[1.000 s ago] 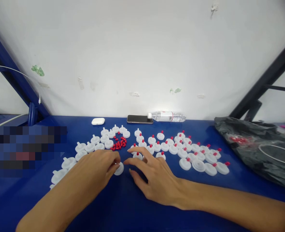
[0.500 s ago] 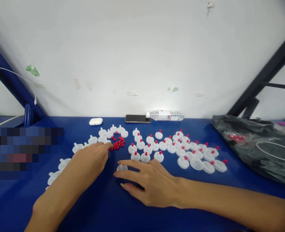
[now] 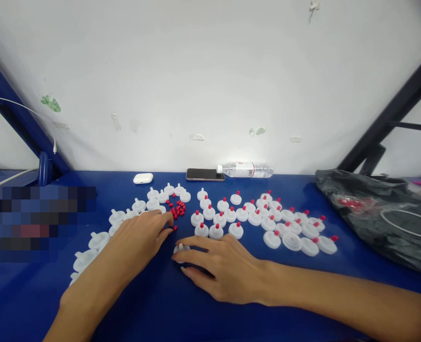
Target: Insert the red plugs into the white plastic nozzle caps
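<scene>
Between the fingertips of my left hand [image 3: 148, 232] is a small red cap [image 3: 175, 228], just in front of the loose pile of red caps [image 3: 178, 209]. My right hand [image 3: 221, 268] lies low on the table, fingers around a white funnel-shaped piece [image 3: 180, 248] with a bare spout pointing up. Part of that piece is hidden behind the fingers. Uncapped white pieces [image 3: 98, 240] curve along the left, partly behind my left arm. To the right of the pile stand several white pieces with red caps on their spouts [image 3: 235, 231].
Along the back of the blue table [image 3: 153, 304] lie a white earbud case [image 3: 143, 178], a phone [image 3: 205, 175] and a clear bottle [image 3: 246, 169] on its side. A dark plastic bag [image 3: 367, 213] covers the right side, with a packet of red pieces [image 3: 355, 203] on it.
My left hand has drawn back from the red pile toward my right hand, with one red cap at its fingertips. My right hand stays at the white piece.
</scene>
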Motion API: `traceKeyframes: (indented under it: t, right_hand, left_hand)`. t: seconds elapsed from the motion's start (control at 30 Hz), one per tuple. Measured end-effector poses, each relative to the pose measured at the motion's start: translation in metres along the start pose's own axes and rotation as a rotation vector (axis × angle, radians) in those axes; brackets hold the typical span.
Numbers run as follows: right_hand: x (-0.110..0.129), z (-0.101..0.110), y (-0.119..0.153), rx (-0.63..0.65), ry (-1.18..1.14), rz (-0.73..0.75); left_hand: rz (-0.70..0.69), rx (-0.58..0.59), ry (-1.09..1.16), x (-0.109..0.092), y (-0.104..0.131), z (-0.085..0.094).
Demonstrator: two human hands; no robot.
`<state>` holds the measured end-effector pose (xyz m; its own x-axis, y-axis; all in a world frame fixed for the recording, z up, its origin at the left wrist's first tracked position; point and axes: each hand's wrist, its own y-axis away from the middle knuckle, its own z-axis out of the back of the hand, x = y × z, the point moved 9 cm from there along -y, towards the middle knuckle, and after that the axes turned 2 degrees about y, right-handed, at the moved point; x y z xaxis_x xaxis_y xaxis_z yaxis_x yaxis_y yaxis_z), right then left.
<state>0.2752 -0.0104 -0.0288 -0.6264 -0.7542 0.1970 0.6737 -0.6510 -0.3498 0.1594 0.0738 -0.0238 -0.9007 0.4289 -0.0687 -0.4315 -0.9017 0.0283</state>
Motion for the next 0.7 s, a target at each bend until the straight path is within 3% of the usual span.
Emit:
traceKeyframes:
  t: [0.23,0.5,0.7]
  right_hand:
    - [0.002,0.0,-0.001,-0.013,0.011,0.018]
    - [0.001,-0.002,-0.002,0.004,0.009,0.016]
    - [0.002,-0.002,-0.001,-0.001,-0.01,0.024]
  left_hand:
    - [-0.048,-0.016,0.031,-0.008,0.002,-0.004]
    - [-0.122,0.064,0.065,-0.029,0.002,-0.004]
    - [-0.107,0.011,0.117,-0.023,0.002,0.0]
